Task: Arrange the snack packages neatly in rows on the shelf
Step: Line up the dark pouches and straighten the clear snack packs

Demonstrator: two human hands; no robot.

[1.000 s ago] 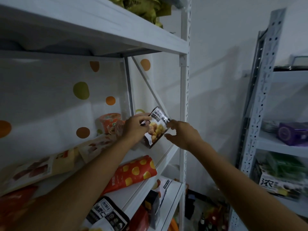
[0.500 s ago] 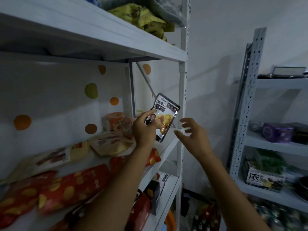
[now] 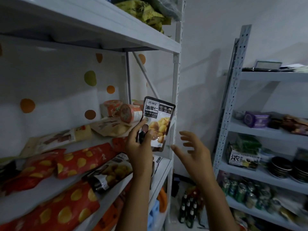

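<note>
My left hand grips a dark chestnut snack pouch by its lower left part and holds it upright in front of the shelf's right post. My right hand hovers just right of the pouch with fingers spread, touching nothing. On the white shelf lie red packages with yellow dots, a second dark chestnut pouch, beige packages and orange cup containers at the back.
An upper shelf carries yellow-green bags. A second grey rack at the right holds boxes, a purple box, stacked dark bowls and cans. Bottles stand on the floor between the racks.
My right hand let go of the pouch and drew back to the right with fingers spread. My left hand turned the pouch upright and lifted it slightly.
</note>
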